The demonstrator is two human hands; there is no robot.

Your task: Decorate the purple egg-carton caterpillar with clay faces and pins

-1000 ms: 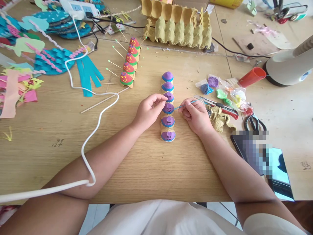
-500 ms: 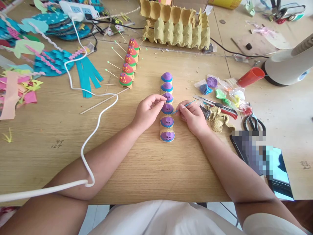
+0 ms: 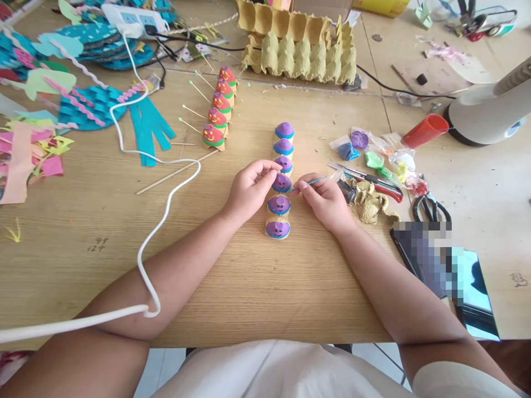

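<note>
A strip of egg-carton cups (image 3: 279, 205), capped in purple and blue with small dark faces, runs lengthwise on the table between my hands. My left hand (image 3: 254, 187) is at its left side, thumb and fingertips pinched together by the third and fourth cups; whatever they may hold is too small to name. On the other side, my right hand (image 3: 322, 200) grips a thin blue stick (image 3: 318, 180) between thumb and fingers, its tip close to the fourth cup's right edge.
Red and green cups with pins (image 3: 216, 118) stand back left, near a white cable (image 3: 166, 204). Egg cartons (image 3: 307, 55) lie behind. At right are clay bags (image 3: 374, 159), a box cutter (image 3: 373, 183), scissors (image 3: 431, 209), a red cup (image 3: 425, 130) and a phone (image 3: 477, 287).
The near end of the purple strip has swung slightly left, so the strip is now slanted. My right hand has shifted a little left with the blue stick. My left hand has barely moved.
</note>
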